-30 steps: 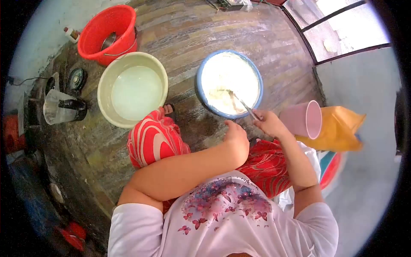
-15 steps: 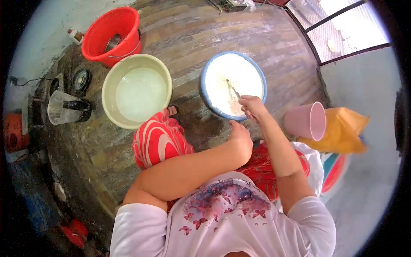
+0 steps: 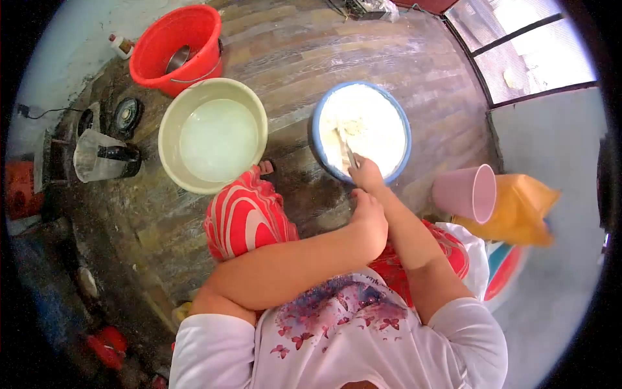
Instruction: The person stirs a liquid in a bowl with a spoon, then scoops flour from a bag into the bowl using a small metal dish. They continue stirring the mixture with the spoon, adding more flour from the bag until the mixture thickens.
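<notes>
My right hand (image 3: 367, 174) is closed around the handle of a metal spoon (image 3: 350, 154), whose head dips into the white contents of a blue-rimmed basin (image 3: 407, 133). A small lumpy patch shows in the white near the spoon. My left hand (image 3: 369, 211) is beside the right wrist, below the near rim of the basin; its fingers are partly hidden, and I cannot tell whether they are closed. To the left stands a cream basin (image 3: 166, 146) with cloudy liquid in it.
A red bucket (image 3: 144, 68) with a metal bowl inside stands behind the cream basin. A clear jug (image 3: 89, 157) is at the far left. On the right are a pink bucket (image 3: 453, 192) and a yellow bag (image 3: 518, 207). A window is at the upper right.
My right hand and the spoon have moved left over the basin, and the spoon is more upright. A lumpy patch now shows in the white. The whole view has shifted slightly.
</notes>
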Motion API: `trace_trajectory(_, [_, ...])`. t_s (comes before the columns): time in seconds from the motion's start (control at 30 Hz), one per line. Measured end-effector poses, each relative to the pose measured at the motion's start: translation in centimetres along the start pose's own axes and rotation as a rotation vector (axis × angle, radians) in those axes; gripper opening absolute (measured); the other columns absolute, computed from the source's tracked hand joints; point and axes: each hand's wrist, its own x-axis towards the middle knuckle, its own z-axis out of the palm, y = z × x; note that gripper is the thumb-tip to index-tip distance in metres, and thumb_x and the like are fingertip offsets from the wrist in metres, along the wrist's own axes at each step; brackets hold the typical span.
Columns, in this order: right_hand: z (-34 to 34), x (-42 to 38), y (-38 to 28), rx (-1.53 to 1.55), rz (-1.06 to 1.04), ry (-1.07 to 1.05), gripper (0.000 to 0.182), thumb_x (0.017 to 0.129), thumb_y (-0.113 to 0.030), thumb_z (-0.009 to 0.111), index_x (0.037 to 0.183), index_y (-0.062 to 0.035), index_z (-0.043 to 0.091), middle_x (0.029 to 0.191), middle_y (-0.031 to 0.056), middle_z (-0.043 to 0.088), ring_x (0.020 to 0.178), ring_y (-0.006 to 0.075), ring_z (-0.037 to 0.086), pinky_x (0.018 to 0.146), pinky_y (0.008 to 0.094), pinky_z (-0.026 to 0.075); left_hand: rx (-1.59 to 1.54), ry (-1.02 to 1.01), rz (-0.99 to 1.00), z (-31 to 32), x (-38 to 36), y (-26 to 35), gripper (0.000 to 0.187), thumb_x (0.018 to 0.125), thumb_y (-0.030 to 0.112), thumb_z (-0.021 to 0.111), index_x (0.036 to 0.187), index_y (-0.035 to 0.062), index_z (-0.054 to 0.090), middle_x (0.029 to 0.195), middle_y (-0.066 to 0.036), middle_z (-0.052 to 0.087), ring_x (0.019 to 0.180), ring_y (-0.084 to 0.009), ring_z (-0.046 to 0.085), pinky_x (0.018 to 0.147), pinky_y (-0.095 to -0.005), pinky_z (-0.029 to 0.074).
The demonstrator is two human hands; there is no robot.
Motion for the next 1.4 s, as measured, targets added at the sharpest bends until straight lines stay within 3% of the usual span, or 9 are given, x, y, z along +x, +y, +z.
trace_trajectory(0.13, [-3.4,1.8,-1.4,0.865,0.442,-0.058,0.04,0.076,-0.013,0.056,0.113,0.0023,0.049,0.057,0.0035,0.049,0.036,0.0131,0.039,0.034,0.0276,0.033,0.006,0.026,-0.007,0.3,0.5,-0.1,0.038,0.076,0.02,0.053,0.108,-0.0015,0.055,0.111,-0.019,0.05,0.105,-0.0331,0.045,0.088,-0.052,0.03])
trace_trajectory(0.27, [-10.6,-2.3,-2.9,1.062,0.62,-0.171,0.017,0.082,-0.017,0.052,0.093,-0.0047,0.049,0.055,0.0006,0.047,0.035,0.0039,0.034,0.029,0.0197,0.025,-0.01,0.021,0.029,-0.3,0.0,-0.4,0.037,0.077,0.02,0.052,0.107,-0.0008,0.056,0.11,-0.019,0.05,0.104,-0.0331,0.046,0.088,-0.0516,0.031])
trace_trajectory(0.4, [-12.0,-4.1,1.4,1.325,0.549,-0.161,0.014,0.085,-0.02,0.048,0.082,-0.0074,0.044,0.054,0.0001,0.045,0.033,0.0025,0.031,0.027,0.0175,0.023,-0.009,0.021,0.038,-0.4,-0.4,-0.5,0.035,0.077,0.02,0.051,0.105,-0.0003,0.058,0.109,-0.019,0.051,0.103,-0.0332,0.047,0.087,-0.0515,0.032])
trace_trajectory(0.6, [-11.7,-3.1,3.1,1.89,0.63,-0.224,0.035,0.089,-0.024,0.038,0.058,-0.009,0.038,0.04,-0.0039,0.031,0.028,0.0056,0.027,0.025,0.0192,0.024,-0.018,0.035,0.025,0.2,0.2,-0.3,0.035,0.077,0.02,0.051,0.104,-0.0006,0.058,0.109,-0.02,0.052,0.102,-0.0336,0.048,0.086,-0.0516,0.032])
trace_trajectory(0.83, [-11.4,2.3,3.3,2.217,0.605,-0.059,0.022,0.084,-0.011,0.035,0.063,-0.0053,0.037,0.051,0.0016,0.041,0.03,0.0049,0.032,0.025,0.017,0.028,0.004,0.032,0.018,0.0,-0.1,-0.7,0.034,0.077,0.02,0.049,0.104,-0.0004,0.058,0.108,-0.019,0.052,0.102,-0.0332,0.048,0.087,-0.051,0.032])
trace_trajectory(0.97, [-12.0,4.7,2.4,2.049,0.707,-0.111,0.028,0.085,-0.015,0.036,0.058,-0.0085,0.034,0.045,-0.0025,0.034,0.03,0.0043,0.031,0.026,0.017,0.027,0.008,0.047,-0.024,0.1,0.2,-0.5,0.034,0.077,0.019,0.049,0.104,-0.0009,0.058,0.108,-0.019,0.052,0.101,-0.0331,0.048,0.087,-0.0504,0.032])
trace_trajectory(1.03, [-11.5,5.1,1.9,1.916,0.666,-0.117,0.025,0.086,-0.016,0.035,0.063,-0.0082,0.034,0.047,-0.0021,0.036,0.031,0.0046,0.032,0.027,0.0169,0.027,-0.019,-0.087,-0.057,-0.1,0.5,-0.4,0.04,0.077,0.023,0.054,0.114,0.0081,0.054,0.12,-0.016,0.045,0.113,-0.0326,0.039,0.089,-0.0548,0.028])
trace_trajectory(1.23, [-10.3,4.8,-1.1,1.399,0.597,-0.037,0.012,0.087,-0.017,0.038,0.08,-0.0073,0.037,0.057,0.0016,0.042,0.034,0.004,0.032,0.027,0.0163,0.024,0.006,-0.027,-0.062,0.2,-0.1,-0.2,0.039,0.08,0.025,0.048,0.113,0.0076,0.054,0.12,-0.016,0.046,0.113,-0.0328,0.039,0.089,-0.0553,0.028])
trace_trajectory(1.4, [-9.4,4.2,-2.9,1.064,0.557,-0.017,0.012,0.08,-0.017,0.046,0.077,-0.0055,0.044,0.055,0.0039,0.045,0.034,0.0082,0.035,0.028,0.0211,0.026,0.015,-0.047,-0.016,0.1,-0.3,-0.2,0.039,0.081,0.025,0.046,0.114,0.007,0.054,0.121,-0.017,0.045,0.114,-0.0333,0.038,0.088,-0.0562,0.028])
